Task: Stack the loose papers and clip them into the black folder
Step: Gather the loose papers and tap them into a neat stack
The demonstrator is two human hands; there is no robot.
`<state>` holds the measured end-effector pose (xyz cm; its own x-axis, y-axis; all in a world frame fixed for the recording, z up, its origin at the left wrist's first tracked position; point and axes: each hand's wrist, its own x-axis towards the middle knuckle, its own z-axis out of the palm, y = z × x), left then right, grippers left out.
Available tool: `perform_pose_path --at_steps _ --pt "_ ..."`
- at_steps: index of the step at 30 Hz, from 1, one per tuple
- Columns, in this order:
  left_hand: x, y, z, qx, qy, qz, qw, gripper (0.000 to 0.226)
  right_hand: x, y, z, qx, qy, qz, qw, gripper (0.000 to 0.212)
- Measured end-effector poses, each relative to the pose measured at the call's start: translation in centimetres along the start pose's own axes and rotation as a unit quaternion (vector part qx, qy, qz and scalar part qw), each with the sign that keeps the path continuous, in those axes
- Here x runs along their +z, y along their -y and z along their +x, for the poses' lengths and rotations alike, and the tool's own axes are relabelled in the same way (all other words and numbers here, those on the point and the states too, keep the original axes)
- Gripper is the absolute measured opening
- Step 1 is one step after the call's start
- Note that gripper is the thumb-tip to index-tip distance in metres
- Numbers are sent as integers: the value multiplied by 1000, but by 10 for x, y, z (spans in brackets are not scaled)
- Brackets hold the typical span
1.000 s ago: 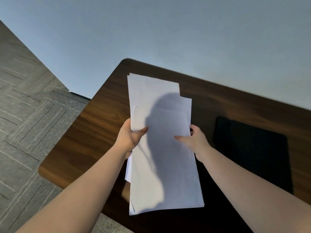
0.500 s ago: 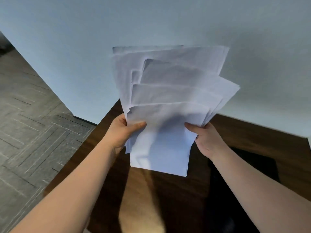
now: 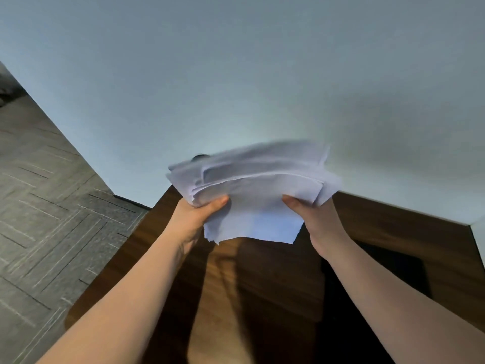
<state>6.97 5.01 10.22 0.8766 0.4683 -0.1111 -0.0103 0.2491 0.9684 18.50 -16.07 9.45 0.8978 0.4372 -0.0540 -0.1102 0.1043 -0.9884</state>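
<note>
Fingers of the left hand [image 3: 195,215] and right hand [image 3: 316,219] pinch an uneven sheaf of loose white papers [image 3: 252,190], lifted above the dark wooden table [image 3: 236,285]. Tapping the lower edges squarely should align them. Right of the right hand, the flat black folder [image 3: 388,266] lies shadowed, unobstructed.

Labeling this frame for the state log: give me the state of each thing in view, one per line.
papers: lifted off the table, uneven stack, edges not aligned, blurred
left hand: gripping the stack's left edge
right hand: gripping the stack's right edge
black folder: lying flat on the table, partly hidden by the right arm; open or closed cannot be told
table: bare wood under the papers
</note>
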Motion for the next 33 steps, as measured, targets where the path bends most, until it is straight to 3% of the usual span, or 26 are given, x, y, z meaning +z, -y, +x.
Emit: perform_pose_path --at_steps 5,9,13,17,21,25,27,31,33 --pt "-3 8 2 -4 -6 37 999 41 -7 -5 6 -5 24 -8 1000 62" --pt "-2 7 4 10 -15 41 999 27 -8 -5 10 25 49 -31 998 50" --pt "8 -5 9 58 -81 10 995 69 -3 -4 14 23 41 -31 998 63" --pt "23 -20 8 97 -202 0 974 47 -3 -1 22 0 38 -41 998 76" --pt "30 -28 9 129 -207 72 967 62 -3 -1 23 18 51 -35 998 73" --pt "33 -29 17 123 -260 79 954 25 3 -1 22 40 44 -26 998 73" --pt "33 -30 17 110 -268 78 954 19 3 0 25 26 39 -35 998 75" --pt "33 -31 19 103 -267 49 957 39 -2 0 31 41 84 -51 994 125" --pt "34 -29 21 109 -259 36 959 59 -5 2 33 53 135 -51 988 125"
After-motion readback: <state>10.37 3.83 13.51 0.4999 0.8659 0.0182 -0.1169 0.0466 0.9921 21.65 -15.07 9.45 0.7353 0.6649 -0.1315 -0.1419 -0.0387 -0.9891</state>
